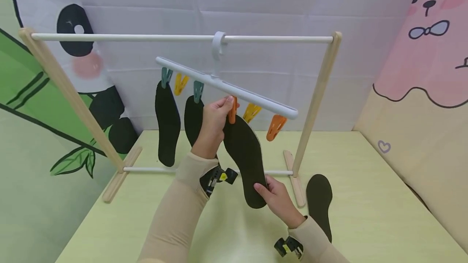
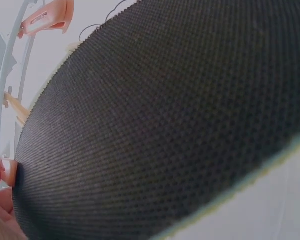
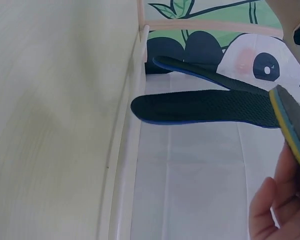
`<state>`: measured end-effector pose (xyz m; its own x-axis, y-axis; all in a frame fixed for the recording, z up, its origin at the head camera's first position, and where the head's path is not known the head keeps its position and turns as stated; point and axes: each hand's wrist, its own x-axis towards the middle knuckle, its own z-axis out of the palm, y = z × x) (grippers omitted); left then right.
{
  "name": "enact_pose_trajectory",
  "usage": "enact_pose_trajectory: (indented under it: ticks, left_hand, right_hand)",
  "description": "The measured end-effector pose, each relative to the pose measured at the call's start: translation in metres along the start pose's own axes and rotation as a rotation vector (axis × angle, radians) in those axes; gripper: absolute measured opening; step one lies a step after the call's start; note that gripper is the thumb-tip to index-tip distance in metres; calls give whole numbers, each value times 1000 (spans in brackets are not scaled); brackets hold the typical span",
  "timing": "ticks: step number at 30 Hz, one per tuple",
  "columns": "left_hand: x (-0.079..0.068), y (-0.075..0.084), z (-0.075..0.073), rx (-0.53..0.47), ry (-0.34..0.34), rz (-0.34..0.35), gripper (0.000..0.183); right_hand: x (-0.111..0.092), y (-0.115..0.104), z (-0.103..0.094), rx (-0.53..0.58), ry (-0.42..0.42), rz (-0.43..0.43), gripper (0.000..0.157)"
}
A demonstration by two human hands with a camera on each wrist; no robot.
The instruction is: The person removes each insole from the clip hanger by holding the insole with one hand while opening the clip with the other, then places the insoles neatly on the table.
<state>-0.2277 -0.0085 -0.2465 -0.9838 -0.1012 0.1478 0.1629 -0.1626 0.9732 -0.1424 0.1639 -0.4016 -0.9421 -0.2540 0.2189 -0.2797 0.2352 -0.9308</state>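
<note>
My left hand pinches an orange clothespin under the tilted white hanger. The top of a black insole is at that clothespin, and its ribbed surface fills much of the left wrist view. Lower down, my right hand grips the insole's narrow end between thumb and fingers. In the right wrist view this insole shows a yellow and blue edge. Two more black insoles, one at the far left and one partly behind my left arm, hang from teal clothespins.
The hanger hooks over the white top bar of a wooden-legged rack. Yellow clothespins and another orange clothespin hang without insoles. One more black insole lies on the table at the right.
</note>
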Motion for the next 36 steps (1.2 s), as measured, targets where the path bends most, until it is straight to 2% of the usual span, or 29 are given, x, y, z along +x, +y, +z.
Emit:
enact_pose_trajectory:
  ticks: [10,20,36]
  left_hand:
    - [0,-1,-1,-9,-4,19,34]
    - [3,-3,0,-12,3,15,33]
    - [3,-3,2,-11,21,4,33]
  right_hand:
    - [0,3,2,-6,-10,-14,26]
    - [0,3,2,-29,9,-13,25]
    - [-3,3,-1,-22,-17,-32,28]
